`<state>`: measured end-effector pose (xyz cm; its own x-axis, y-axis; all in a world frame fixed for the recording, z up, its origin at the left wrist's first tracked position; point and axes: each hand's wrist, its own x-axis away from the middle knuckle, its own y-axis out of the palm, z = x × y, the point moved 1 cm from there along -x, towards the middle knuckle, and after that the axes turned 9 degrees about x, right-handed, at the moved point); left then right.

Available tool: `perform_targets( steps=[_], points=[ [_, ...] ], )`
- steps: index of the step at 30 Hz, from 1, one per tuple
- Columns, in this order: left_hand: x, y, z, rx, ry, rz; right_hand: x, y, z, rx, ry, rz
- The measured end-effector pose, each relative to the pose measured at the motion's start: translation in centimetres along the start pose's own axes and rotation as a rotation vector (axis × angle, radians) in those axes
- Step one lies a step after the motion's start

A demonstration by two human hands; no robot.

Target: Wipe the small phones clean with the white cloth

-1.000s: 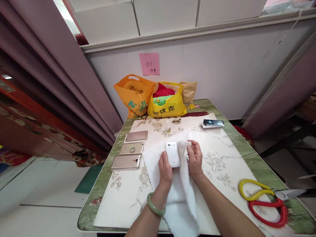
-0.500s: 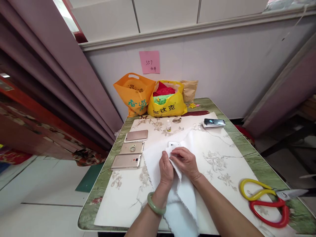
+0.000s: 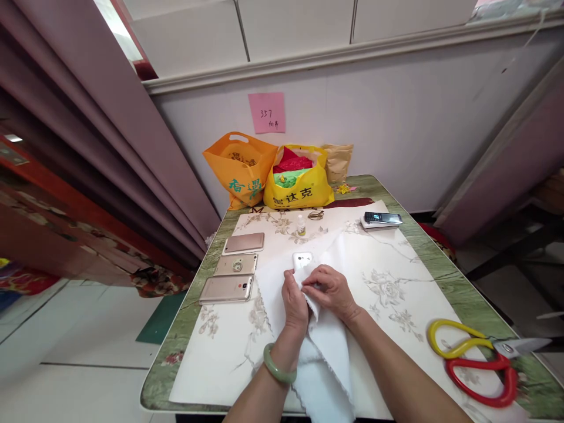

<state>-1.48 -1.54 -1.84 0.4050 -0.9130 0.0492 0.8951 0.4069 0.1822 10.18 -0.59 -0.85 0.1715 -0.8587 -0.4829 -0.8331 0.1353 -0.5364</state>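
Observation:
A white phone (image 3: 302,258) rests in my left hand (image 3: 296,302), its camera end showing above the fingers. My left hand is closed around its side. A white cloth (image 3: 328,346) with a zigzag edge drapes over the phone's lower part and hangs down toward the front of the table. Pinched in my right hand (image 3: 330,292) is a fold of that cloth, pressed against the phone. The cloth and my fingers hide most of the phone. More of the cloth spreads out flat beneath both hands.
Phones lie at the left: a rose one (image 3: 244,242), one with a ring (image 3: 236,265) and a gold one (image 3: 227,289). A small bottle (image 3: 301,225) stands ahead. Scissors (image 3: 480,363) lie at right, a keypad phone (image 3: 382,218) beyond. Yellow (image 3: 299,191) and orange bags (image 3: 240,170) stand behind.
The white phone has shifted slightly left and shows more of its camera end. My right hand's fingers and the cloth fold have moved a little over it.

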Motion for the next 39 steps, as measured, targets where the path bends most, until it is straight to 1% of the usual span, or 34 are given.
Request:
perform_targets(
  steps=[2,5,7,8,10,12,14,16,18,21,22,24,26,29,32,35,37,39],
  points=[
    [0.1,0.2,0.2,-0.053,0.004,-0.076,0.0,-0.1,0.2,0.029,0.069,0.068],
    [0.5,0.5,0.8,-0.112,0.026,-0.246,-0.1,-0.4,0.7,0.092,0.243,0.273],
    [0.7,0.7,1.0,-0.127,0.031,-0.285,-0.2,-0.5,1.0,0.152,0.315,0.369],
    [0.7,0.7,1.0,-0.122,0.027,-0.281,-0.2,-0.6,1.1,0.192,0.315,0.386],
    [0.6,0.6,0.9,-0.081,0.013,-0.237,-0.2,-0.5,1.0,0.267,0.232,0.355],
    [0.4,0.5,0.7,-0.021,-0.006,-0.140,-0.2,-0.3,0.6,0.281,0.077,0.260],
    [0.1,0.3,0.5,0.028,-0.024,-0.044,-0.2,-0.1,0.2,0.249,-0.064,0.162],
    [0.0,0.3,0.4,0.033,-0.026,-0.012,-0.2,0.0,0.0,0.236,-0.125,0.129],
    [0.0,0.3,0.5,0.001,-0.008,-0.074,-0.1,0.0,0.1,0.269,-0.087,0.193],
    [0.3,0.5,0.6,-0.053,-0.004,-0.237,-0.1,-0.2,0.7,0.335,0.054,0.357],
    [0.4,0.6,0.6,-0.068,-0.008,-0.272,-0.1,-0.3,0.9,0.346,0.101,0.395],
    [0.5,0.6,0.6,-0.095,-0.008,-0.298,-0.1,-0.4,1.2,0.353,0.168,0.429],
    [0.5,0.5,0.6,-0.106,-0.004,-0.300,-0.1,-0.4,1.3,0.357,0.195,0.439],
    [0.4,0.5,0.6,-0.077,-0.017,-0.268,-0.1,-0.3,1.1,0.353,0.139,0.405],
    [0.3,0.3,0.6,-0.019,-0.013,-0.173,-0.2,-0.2,0.4,0.288,-0.013,0.262],
    [0.1,0.1,0.5,0.018,-0.042,-0.057,-0.2,-0.1,-0.1,0.212,-0.150,0.130],
    [0.0,0.1,0.4,0.040,-0.062,0.026,-0.2,0.0,-0.4,0.185,-0.192,0.096],
    [0.0,0.1,0.5,0.049,-0.061,0.075,-0.1,0.1,-0.4,0.175,-0.186,0.105]
  ],
)
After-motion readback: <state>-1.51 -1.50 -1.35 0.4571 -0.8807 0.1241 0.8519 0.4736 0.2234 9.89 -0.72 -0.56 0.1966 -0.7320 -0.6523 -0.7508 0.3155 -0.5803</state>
